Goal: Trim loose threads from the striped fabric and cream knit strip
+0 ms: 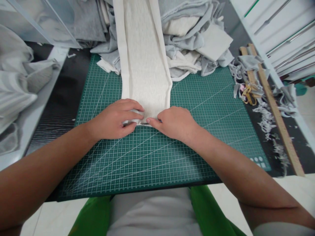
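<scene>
At frame centre I see my left hand and right hand both pinching the near end of a cream fabric strip, which lies on the green cutting mat and runs toward the top edge.

Dark tabletop, wood grain showing at its left edge. Green cutting mat with white grid covers most of it. Grey and cream fabric heap at the far end. Right side: wooden ruler lying lengthwise, gold scissors among grey fabric scraps. White shelving beyond, metal rods on it. Left: pale shelf with folded cloth. Floor tiles off-white. Light even, soft.
</scene>
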The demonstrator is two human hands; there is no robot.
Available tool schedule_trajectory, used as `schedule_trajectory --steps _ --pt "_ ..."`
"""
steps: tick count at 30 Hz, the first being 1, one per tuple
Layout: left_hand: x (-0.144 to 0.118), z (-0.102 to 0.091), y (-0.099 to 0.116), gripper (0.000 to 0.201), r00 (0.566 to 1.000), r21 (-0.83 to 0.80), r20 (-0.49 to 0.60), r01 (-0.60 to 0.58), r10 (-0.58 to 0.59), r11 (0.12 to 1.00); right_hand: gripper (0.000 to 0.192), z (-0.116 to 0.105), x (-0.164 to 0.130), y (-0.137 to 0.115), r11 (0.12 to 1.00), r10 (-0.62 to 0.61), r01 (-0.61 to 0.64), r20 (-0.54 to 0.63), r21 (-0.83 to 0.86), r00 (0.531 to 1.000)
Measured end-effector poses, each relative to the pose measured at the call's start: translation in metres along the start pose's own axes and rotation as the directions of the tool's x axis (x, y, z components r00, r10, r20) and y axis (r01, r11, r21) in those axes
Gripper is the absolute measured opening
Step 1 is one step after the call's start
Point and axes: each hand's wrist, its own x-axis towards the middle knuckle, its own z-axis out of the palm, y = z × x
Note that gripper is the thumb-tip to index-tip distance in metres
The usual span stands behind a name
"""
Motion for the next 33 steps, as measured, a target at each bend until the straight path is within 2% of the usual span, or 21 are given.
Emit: schedule_trajectory --steps 7,13,21,27,33 --pt "0.0 0.0 0.0 0.025 1.0 0.007 0.005 0.002 -0.002 1.0 0.068 0.0 0.0 -0.001 1.0 -0.012 0.012 -0.005 -0.027 1.0" --pt "-0.001 0.0 0.002 0.024 1.0 0.036 0.011 0.003 -0.004 0.999 0.066 0.004 -0.009 -0.001 0.999 0.018 -0.021 -0.069 -0.045 0.997" --pt "-0.002 0.001 0.001 0.025 1.0 0.077 0.002 -0.027 0.026 0.997 0.064 0.007 -0.011 0.023 0.994 0.009 -0.023 -0.135 -0.107 0.991" --pt "-0.002 0.001 0.001 0.027 0.995 0.11 0.04 -0.091 0.087 0.99 0.068 0.005 -0.01 0.032 0.998 -0.02 0.014 -0.089 -0.062 0.996" --pt "-0.003 0.001 0.001 0.029 0.99 0.132 0.085 -0.122 0.111 0.984 0.068 0.005 -0.01 0.032 0.999 -0.014 0.011 -0.104 -0.032 0.995"
